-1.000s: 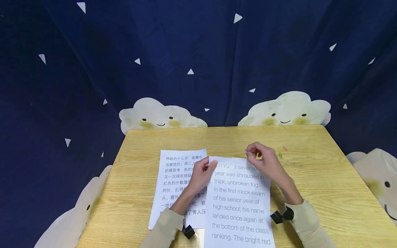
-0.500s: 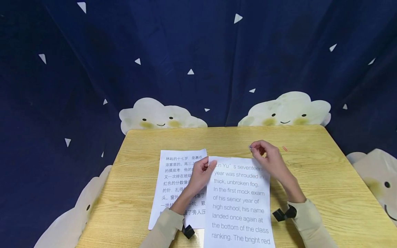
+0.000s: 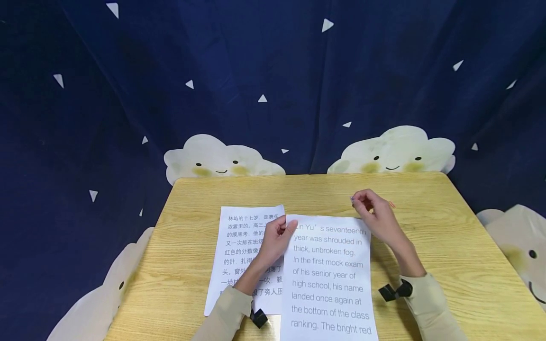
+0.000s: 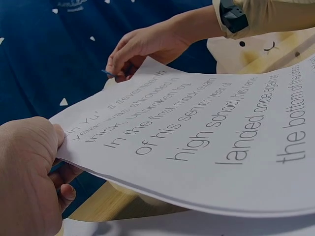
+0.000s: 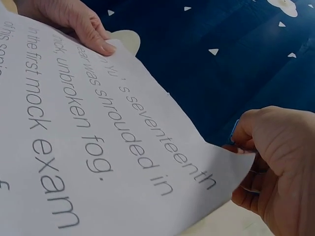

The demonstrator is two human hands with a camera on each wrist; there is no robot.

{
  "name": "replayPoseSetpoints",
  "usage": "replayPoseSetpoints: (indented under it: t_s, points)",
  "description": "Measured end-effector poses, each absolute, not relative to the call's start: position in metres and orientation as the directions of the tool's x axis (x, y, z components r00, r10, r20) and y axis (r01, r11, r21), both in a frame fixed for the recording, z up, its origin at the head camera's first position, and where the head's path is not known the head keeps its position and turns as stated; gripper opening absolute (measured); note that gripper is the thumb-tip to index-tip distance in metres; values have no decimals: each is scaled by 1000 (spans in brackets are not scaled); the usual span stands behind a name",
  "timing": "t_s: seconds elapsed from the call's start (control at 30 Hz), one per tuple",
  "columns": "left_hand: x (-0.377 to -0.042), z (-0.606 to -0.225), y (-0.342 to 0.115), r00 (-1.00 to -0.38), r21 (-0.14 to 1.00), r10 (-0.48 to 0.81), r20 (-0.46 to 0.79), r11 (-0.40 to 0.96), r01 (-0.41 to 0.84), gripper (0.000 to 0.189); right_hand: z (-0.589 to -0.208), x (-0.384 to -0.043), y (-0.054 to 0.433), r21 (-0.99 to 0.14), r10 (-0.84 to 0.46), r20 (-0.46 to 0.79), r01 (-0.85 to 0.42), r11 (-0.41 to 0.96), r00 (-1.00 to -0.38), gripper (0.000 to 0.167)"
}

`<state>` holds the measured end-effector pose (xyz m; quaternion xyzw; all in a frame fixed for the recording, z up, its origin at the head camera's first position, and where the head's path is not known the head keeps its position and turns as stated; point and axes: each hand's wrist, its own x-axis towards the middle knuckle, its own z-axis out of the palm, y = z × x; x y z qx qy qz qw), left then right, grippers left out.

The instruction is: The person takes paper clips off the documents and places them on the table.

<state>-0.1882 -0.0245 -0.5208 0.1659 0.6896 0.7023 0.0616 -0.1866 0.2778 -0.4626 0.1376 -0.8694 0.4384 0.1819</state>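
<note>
My left hand (image 3: 275, 240) pinches the top left corner of a white paper (image 3: 328, 284) printed with large English text. In the left wrist view the paper (image 4: 197, 147) is lifted and bowed, thumb on top and fingers beneath. My right hand (image 3: 377, 218) is at its top right corner, pinching a small blue paper clip (image 5: 235, 129) between thumb and fingertips. Only a bit of the clip (image 4: 108, 73) sticks out; the rest is hidden by the fingers. Whether the right hand also touches the paper corner, I cannot tell.
Another paper (image 3: 245, 237) with Chinese print lies flat on the wooden table (image 3: 179, 265), partly under my left forearm. A red paper clip (image 3: 392, 204) peeks out behind my right hand. A dark blue curtain (image 3: 256, 71) with clouds hangs beyond the table.
My right hand has slid right and slightly away along the paper's top edge, carrying the blue paper clip. It now hides the yellow and green clips. The left hand keeps its hold.
</note>
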Motion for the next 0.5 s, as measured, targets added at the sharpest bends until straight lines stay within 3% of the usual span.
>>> replayPoseSetpoints:
  t_s: [0.5]
  points:
    - [-191, -523, -24, -944, 986, 288, 164, -30, 162, 30, -467, -191, 298, -717, -18, 410, -335, 611, -912, 10]
